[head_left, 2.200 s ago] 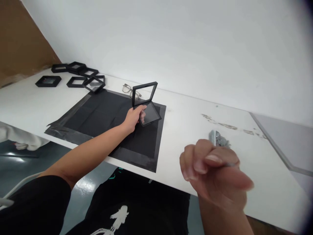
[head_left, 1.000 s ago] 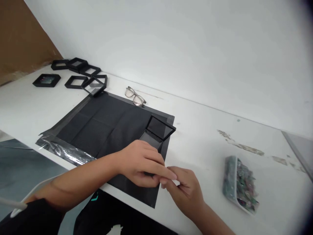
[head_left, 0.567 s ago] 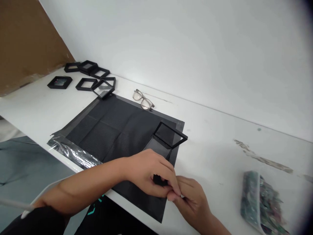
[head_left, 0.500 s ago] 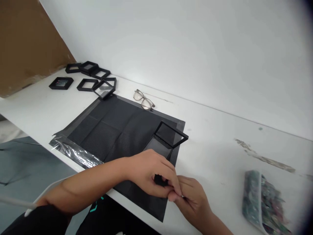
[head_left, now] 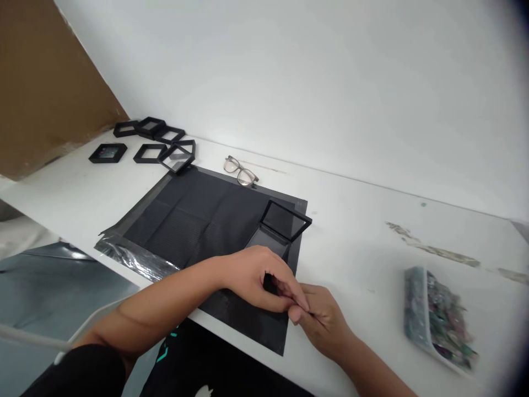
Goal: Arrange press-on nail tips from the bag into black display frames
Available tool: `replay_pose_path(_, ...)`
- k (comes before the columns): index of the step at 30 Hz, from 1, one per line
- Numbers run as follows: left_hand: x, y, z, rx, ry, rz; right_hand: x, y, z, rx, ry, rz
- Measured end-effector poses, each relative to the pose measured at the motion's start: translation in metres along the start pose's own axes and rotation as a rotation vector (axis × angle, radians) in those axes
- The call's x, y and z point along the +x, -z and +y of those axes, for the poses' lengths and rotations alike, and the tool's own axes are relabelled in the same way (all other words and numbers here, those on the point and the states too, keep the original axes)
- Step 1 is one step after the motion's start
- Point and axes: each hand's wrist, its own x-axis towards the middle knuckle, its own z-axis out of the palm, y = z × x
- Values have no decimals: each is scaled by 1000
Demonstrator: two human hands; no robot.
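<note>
Hands unmoved, left hand (head_left: 258, 275) hides whatever right hand (head_left: 320, 320) pinches

White table (head_left: 355, 248) bears black mat (head_left: 198, 220), glasses (head_left: 242, 171), frames (head_left: 144, 138) (black), bag (head_left: 438, 317).

One view only, from the head, looking forward and down across the counter (head_left: 363, 242) toward the wall. It sits close over the left hand (head_left: 256, 278) and right hand (head_left: 320, 320) at lower centre. The horizon tilts, the counter edge running from upper left to lower right. The mat (head_left: 198, 212) lies mid-frame; the right border darkens.
</note>
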Motion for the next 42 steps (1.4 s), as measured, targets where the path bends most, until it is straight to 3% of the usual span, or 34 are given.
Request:
replay_pose_path(9, 1, -9, -6, -12, 60, 26, 1, 3, -1, -30, -76, -57)
replay_pose_path(19, 2, -15, -11, -59, 128, 68, -1, 8, 2, -28, -137, 1)
replay_pose_path(30, 10, -27, -22, -482, 126, 110, -9, 20, 22, 33, -356, 40)
replay_pose_path(42, 11, -26, -20, -678, 83, 242, -5, 16, 11, -75, -338, 60)
